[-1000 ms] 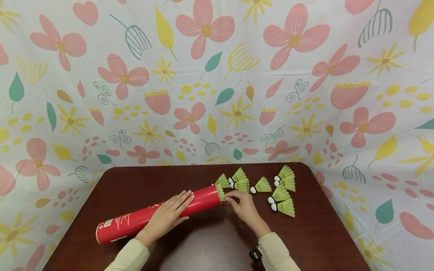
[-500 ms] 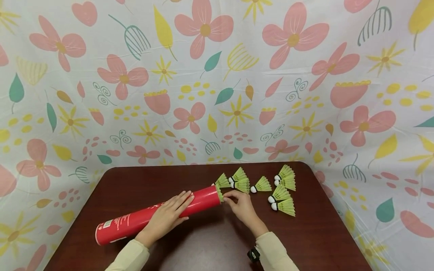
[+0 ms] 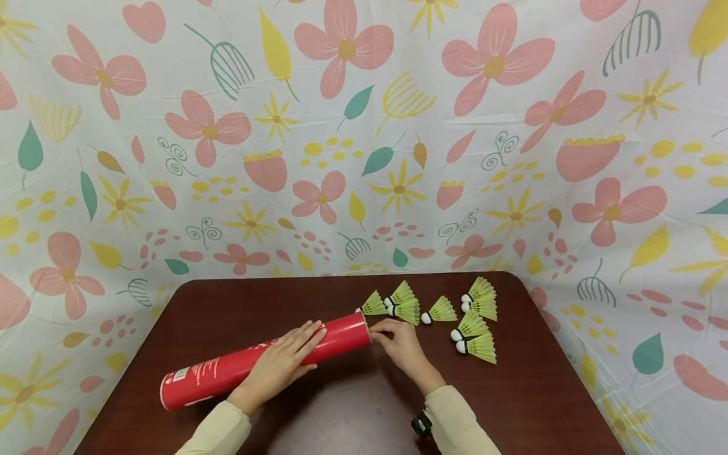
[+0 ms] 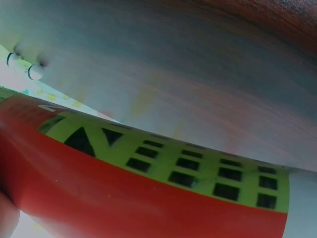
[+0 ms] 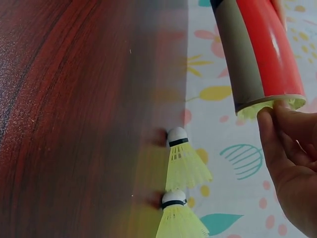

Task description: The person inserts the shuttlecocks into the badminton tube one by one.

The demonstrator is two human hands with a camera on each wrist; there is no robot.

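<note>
A red shuttlecock tube (image 3: 222, 373) lies slanted across the middle in the head view, its open mouth toward the right. My left hand (image 3: 282, 360) holds it from above, fingers across its top and thumb on the near side. At the mouth, my right hand (image 3: 402, 346) pinches the skirt edge of a yellow shuttlecock (image 5: 252, 110) with thumb and forefinger. Most of that shuttlecock is hidden inside the tube. The left wrist view shows the tube's green and black band (image 4: 198, 173) close up, with a fingertip at the lower left.
Several yellow shuttlecocks with white heads lie behind and right of the right hand, including a single one (image 3: 440, 311) and a pair (image 3: 476, 338). The dark brown table (image 3: 239, 300) ends at a flower-patterned cloth (image 3: 364, 158).
My right hand has moved slightly left toward the tube mouth. The shuttlecock's skirt, which stuck out of the mouth, has sunk inside. The left hand and tube have barely moved.
</note>
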